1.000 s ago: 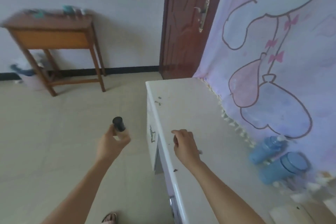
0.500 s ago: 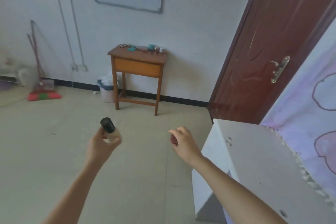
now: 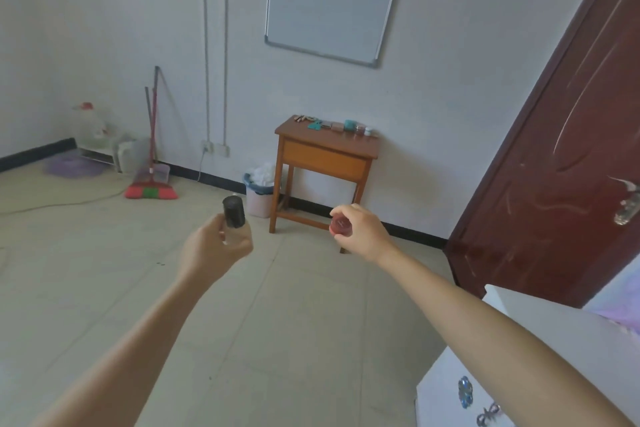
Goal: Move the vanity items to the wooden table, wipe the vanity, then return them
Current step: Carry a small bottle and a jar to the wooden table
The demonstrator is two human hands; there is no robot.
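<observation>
**Status: move phase, mid-carry, two items in hand**

Left hand (image 3: 214, 246), centre-left of frame: fingers curled round a small clear bottle (image 3: 234, 217), black cap up, held upright. Right hand (image 3: 360, 230), centre-right: fingertips pinching a small round red jar (image 3: 340, 225), lid face toward the camera. Both hands are clamped on their items, both arms are stretched forward, and neither item touches anything else.

Straight beyond the hands, mid-frame against the far wall: wooden table (image 3: 325, 149). Its top already carries a row of small items (image 3: 332, 125): a teal piece, a few little jars, some sticks at the left end. They are too small to name. The table is well apart from the hands, with open floor between.

Vanity (image 3: 547, 308): only a white corner shows, lower right of frame. The rest of its top is out of view, so I can't tell what's left on it.

Progress, my read:
- move to table: partly done, one batch is down and these two are in transit
- wipe: not started by the look of it, no cloth in view
- return: all of it left

Also around: bin (image 3: 258, 198) just beside the table's left legs, broom (image 3: 152, 184) against the wall mid-left, whiteboard (image 3: 330, 3) top centre, dark door (image 3: 571, 149) at right
</observation>
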